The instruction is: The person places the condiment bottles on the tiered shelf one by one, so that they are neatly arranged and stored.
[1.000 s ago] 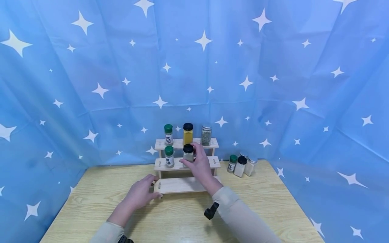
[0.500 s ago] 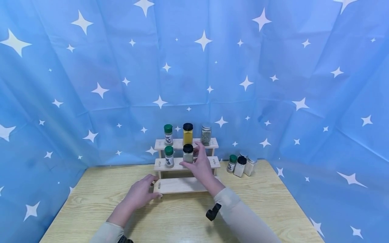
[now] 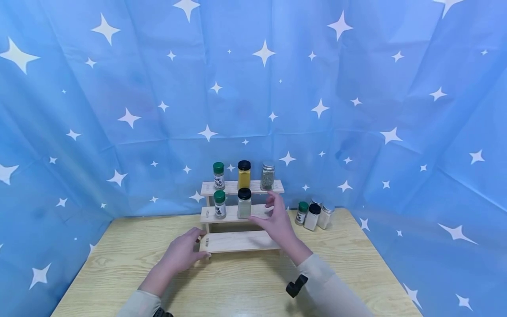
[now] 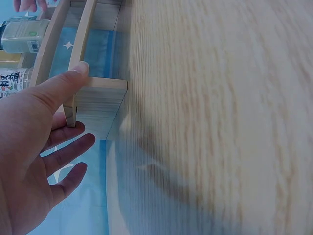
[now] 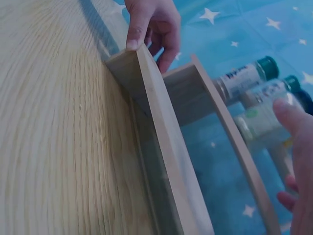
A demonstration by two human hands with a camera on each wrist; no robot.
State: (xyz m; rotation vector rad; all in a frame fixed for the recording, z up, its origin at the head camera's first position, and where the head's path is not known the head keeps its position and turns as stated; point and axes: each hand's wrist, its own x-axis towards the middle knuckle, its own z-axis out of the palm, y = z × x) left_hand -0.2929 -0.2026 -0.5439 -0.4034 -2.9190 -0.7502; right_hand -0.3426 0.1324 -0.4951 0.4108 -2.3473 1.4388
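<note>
A three-step wooden spice rack [image 3: 237, 241] stands on the table. My left hand [image 3: 184, 252] pinches the left end of its lowest step, thumb [image 4: 73, 73] on the front edge and forefinger behind, the other fingers loose. On the middle step, a black-capped jar of pale powder [image 3: 244, 206] stands upright beside a green-capped spice jar [image 3: 219, 205]. My right hand [image 3: 277, 222] is just right of the black-capped jar, fingers spread, holding nothing. The top step bears another green-capped jar [image 3: 218, 176], a black-capped jar of yellow powder [image 3: 244, 177] and a silver-capped jar of dried herbs [image 3: 267, 177].
At the table's back right, several more jars stand close together, among them a green-capped jar [image 3: 301, 214], a black-capped jar [image 3: 312, 218] and a silver-capped jar [image 3: 325, 217]. A blue star-patterned cloth [image 3: 253, 97] hangs behind the wooden table [image 3: 237, 286].
My right hand has let go of the black-capped jar of pale powder and moved right, leaving it on the middle step. My left hand has stayed on the rack.
</note>
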